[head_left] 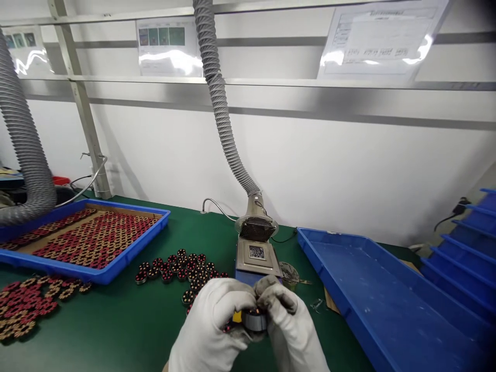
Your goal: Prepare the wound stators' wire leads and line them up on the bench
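My left hand [217,323], in a white glove, is closed around a small round motor stator [254,320] with a grey metallic side and copper showing on top. My right hand [289,320], gloved and dark-stained at the fingertips, pinches at the upper edge of that part. What lies between the right fingertips is hidden. Just beyond the hands stands a metal-topped solder pot [259,256] with a square opening. Left of it, several red and black wound stators [189,268] lie in a loose group on the green table [127,320].
A blue tray [165,222] of red and tan stators stands at the left, with more stators [29,305] before it. An extraction hose [220,103] hangs over the pot. Beside the pot is a round tin [289,271]. At right are a large blue tray [368,289] and stacked blue trays [461,258].
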The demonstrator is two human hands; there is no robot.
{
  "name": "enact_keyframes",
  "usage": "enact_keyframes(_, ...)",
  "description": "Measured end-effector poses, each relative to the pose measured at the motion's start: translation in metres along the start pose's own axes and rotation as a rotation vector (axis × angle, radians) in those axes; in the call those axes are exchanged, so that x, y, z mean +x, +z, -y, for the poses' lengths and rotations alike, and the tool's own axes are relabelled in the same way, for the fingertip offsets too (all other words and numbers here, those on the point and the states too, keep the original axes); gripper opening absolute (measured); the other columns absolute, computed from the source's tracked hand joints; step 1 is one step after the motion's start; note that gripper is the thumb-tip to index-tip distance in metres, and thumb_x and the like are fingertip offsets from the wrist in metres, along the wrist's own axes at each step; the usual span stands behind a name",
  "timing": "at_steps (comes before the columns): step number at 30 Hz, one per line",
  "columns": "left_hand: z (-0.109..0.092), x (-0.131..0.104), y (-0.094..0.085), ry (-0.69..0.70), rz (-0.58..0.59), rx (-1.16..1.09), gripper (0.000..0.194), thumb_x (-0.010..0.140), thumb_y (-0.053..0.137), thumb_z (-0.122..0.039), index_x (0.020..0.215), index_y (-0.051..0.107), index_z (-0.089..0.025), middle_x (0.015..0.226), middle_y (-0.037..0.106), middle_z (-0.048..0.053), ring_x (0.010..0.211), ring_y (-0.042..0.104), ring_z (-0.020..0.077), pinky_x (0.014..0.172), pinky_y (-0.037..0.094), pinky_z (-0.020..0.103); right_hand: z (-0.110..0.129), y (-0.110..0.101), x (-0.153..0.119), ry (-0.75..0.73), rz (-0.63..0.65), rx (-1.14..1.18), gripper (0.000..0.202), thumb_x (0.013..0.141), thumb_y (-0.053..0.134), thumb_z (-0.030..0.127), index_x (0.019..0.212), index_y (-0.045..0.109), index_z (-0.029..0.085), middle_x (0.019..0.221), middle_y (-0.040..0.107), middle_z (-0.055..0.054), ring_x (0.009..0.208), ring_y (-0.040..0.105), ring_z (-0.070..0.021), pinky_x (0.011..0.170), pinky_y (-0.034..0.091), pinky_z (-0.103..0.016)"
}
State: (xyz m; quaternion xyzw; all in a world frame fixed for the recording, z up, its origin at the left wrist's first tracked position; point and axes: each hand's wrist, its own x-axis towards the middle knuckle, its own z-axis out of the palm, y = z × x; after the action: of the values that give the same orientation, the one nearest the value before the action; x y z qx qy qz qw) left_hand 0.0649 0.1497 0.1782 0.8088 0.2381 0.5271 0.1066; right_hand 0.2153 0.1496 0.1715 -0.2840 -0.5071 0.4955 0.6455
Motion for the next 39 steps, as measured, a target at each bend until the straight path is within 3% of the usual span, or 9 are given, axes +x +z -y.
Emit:
enact_keyframes(4,-0.007,0.002,-0.001,0.063,-0.044,0.108,0.012,0.087,0.049,-0.029,0.093,0.051,-0.019,0.087,0.061,0.006,0.085,0.057,0.0175,0.076,0.046,0.029,0.006,0.001,-0.002,0.150,-0.133,0.252,0.018,0.068,0.069,0.041,0.076,0.067,0.025,0.077,0.064,0.000,0.075,0.058,-0.0147,0.073,0.047,-0.027)
enact_keyframes(8,-0.009,0.001,-0.002,0.036,-0.048,0.087,0.018,0.087,0.048,-0.036,0.093,0.051,-0.020,0.087,0.061,0.006,0.082,0.058,0.0168,0.073,0.047,0.028,0.009,-0.004,0.000,0.061,0.080,-0.047,0.020,0.057,0.078,0.029,0.073,0.070,0.022,0.071,0.065,-0.003,0.067,0.058,-0.0166,0.061,0.048,-0.027)
enact_keyframes(10,-0.010,-0.001,-0.002,0.034,-0.042,0.087,0.017,0.087,0.049,-0.035,0.093,0.051,-0.020,0.088,0.061,0.006,0.083,0.057,0.0175,0.073,0.047,0.029,0.007,-0.003,0.000,-0.050,0.098,-0.092,0.012,0.055,0.079,0.026,0.063,0.070,0.023,0.065,0.063,-0.002,0.063,0.058,-0.0161,0.057,0.047,-0.026)
enact_keyframes(18,-0.016,-0.002,-0.007,0.085,-0.096,0.252,0.007,0.086,0.050,-0.024,0.089,0.050,-0.018,0.091,0.059,0.008,0.090,0.054,0.0203,0.079,0.043,0.034,0.011,-0.002,-0.008,-0.029,-0.230,0.254,0.016,0.061,0.075,0.037,0.073,0.069,0.027,0.078,0.067,-0.002,0.075,0.062,-0.0200,0.076,0.051,-0.037)
enact_keyframes(24,-0.019,-0.004,-0.012,0.063,-0.126,0.140,0.011,0.082,0.054,-0.022,0.091,0.051,-0.018,0.093,0.059,0.006,0.091,0.055,0.0182,0.080,0.044,0.031,0.018,0.010,-0.012,0.134,-0.006,0.052,0.040,0.045,0.084,0.030,0.082,0.069,0.023,0.082,0.070,-0.006,0.077,0.063,-0.0231,0.071,0.050,-0.034)
enact_keyframes(28,-0.022,-0.005,-0.010,-0.107,-0.111,-0.055,0.031,0.065,0.070,-0.012,0.089,0.052,-0.022,0.093,0.059,0.002,0.087,0.057,0.0159,0.078,0.048,0.026,0.026,0.019,-0.014,0.153,0.059,0.068,0.045,0.044,0.084,0.037,0.084,0.068,0.025,0.082,0.068,-0.004,0.078,0.062,-0.0214,0.068,0.050,-0.030)
enact_keyframes(32,-0.019,-0.004,-0.010,-0.068,-0.118,0.021,0.030,0.069,0.064,-0.011,0.095,0.054,-0.022,0.098,0.060,0.005,0.094,0.055,0.0196,0.085,0.047,0.031,0.019,0.023,-0.009,0.169,0.143,0.104,0.052,0.044,0.082,0.043,0.089,0.065,0.023,0.092,0.067,-0.008,0.088,0.061,-0.0257,0.076,0.049,-0.037)
enact_keyframes(36,-0.010,-0.006,-0.012,-0.013,-0.089,0.170,0.025,0.079,0.055,-0.020,0.104,0.054,-0.021,0.104,0.058,0.009,0.101,0.051,0.0248,0.088,0.044,0.040,0.006,0.031,-0.006,0.212,0.081,0.178,0.034,0.055,0.079,0.034,0.083,0.066,0.022,0.089,0.067,-0.005,0.088,0.061,-0.0218,0.084,0.045,-0.036)
enact_keyframes(39,-0.004,-0.007,-0.014,-0.098,-0.045,0.057,0.034,0.076,0.059,-0.016,0.109,0.052,-0.023,0.108,0.056,0.008,0.098,0.053,0.0218,0.086,0.045,0.035,0.000,0.032,-0.008,0.321,0.056,0.354,0.033,0.058,0.078,0.033,0.087,0.066,0.024,0.089,0.067,-0.003,0.084,0.063,-0.0196,0.081,0.048,-0.034)
